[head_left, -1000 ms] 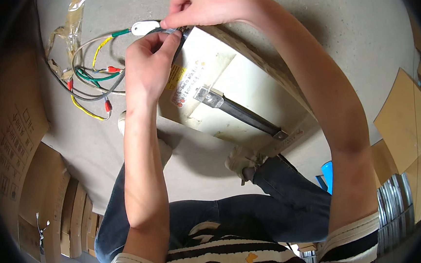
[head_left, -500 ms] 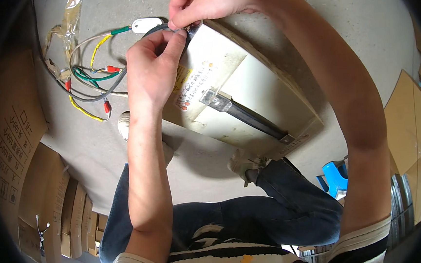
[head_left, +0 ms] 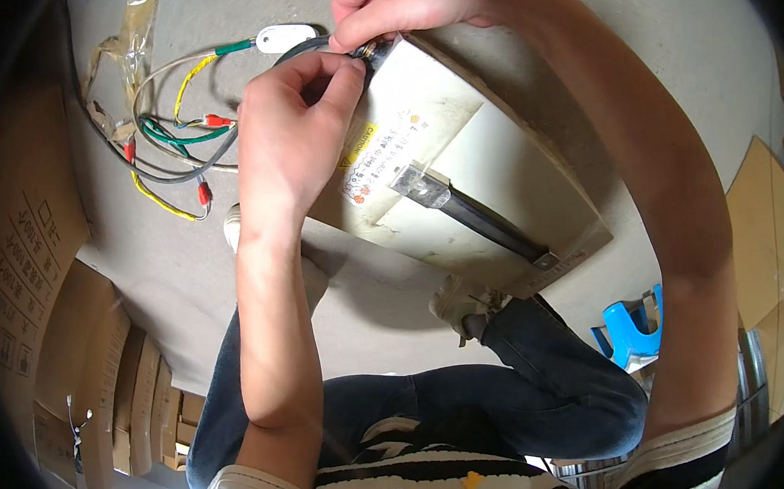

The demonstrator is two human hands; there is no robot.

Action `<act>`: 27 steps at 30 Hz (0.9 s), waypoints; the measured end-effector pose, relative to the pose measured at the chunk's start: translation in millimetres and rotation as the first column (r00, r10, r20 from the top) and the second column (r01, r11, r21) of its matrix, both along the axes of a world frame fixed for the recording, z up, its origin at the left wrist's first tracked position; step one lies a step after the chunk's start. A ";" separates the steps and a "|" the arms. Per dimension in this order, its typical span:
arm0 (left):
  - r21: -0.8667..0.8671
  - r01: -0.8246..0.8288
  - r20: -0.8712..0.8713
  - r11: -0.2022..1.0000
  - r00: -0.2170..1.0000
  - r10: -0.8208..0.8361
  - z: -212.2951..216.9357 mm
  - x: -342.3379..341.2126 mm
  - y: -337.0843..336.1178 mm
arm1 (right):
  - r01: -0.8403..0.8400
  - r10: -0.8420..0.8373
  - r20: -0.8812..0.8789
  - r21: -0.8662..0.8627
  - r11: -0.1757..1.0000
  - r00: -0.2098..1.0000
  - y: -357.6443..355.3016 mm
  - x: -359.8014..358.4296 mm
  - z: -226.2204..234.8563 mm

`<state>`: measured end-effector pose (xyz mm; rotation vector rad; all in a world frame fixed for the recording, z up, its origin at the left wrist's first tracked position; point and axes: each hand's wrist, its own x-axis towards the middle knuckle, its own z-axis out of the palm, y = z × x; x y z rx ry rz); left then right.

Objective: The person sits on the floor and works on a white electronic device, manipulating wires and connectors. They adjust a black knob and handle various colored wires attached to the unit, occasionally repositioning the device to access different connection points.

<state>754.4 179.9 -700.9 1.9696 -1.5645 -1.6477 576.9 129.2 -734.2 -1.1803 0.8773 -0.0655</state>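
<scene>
A cream-coloured metal box (head_left: 477,161) with a black strap handle (head_left: 491,228) lies tilted on the floor in front of me. Both hands meet at its far left corner, beside dark fittings (head_left: 379,53). My left hand (head_left: 297,128) pinches thumb against forefinger there; what lies between them is hidden. From above, my right hand (head_left: 407,5) reaches round with its thumb and forefinger closed on a black cable (head_left: 303,49) near that corner. Beyond my left hand lie a white oval tag (head_left: 285,38) and wires with yellow and green sleeves and red terminals (head_left: 204,194).
Clear plastic packaging with brown tape (head_left: 137,44) lies at the far left. Cardboard cartons (head_left: 55,295) line the left side; more cardboard (head_left: 766,227) stands at the right. A blue plastic stool (head_left: 630,332) is beside my right knee. My shoes (head_left: 458,305) are close to the box.
The box and both hands appear slightly farther right in the picture, and the wires have shifted a little too. Both hands keep their pinch at the same corner.
</scene>
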 end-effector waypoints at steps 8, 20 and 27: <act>-0.056 0.041 0.040 0.998 0.998 -0.039 2.7 1.0 3.3 | -0.049 0.049 0.002 0.033 0.998 0.999 -6.4 0.8 -13.1; -0.101 0.016 0.023 0.995 1.000 -0.014 0.2 1.4 7.3 | -0.012 0.014 0.053 -0.041 0.999 0.999 -2.0 -3.6 -4.8; -0.148 0.049 0.031 0.988 0.999 -0.045 -0.3 1.3 7.3 | -0.106 0.095 -0.172 -0.057 0.993 0.981 -4.5 -9.9 6.2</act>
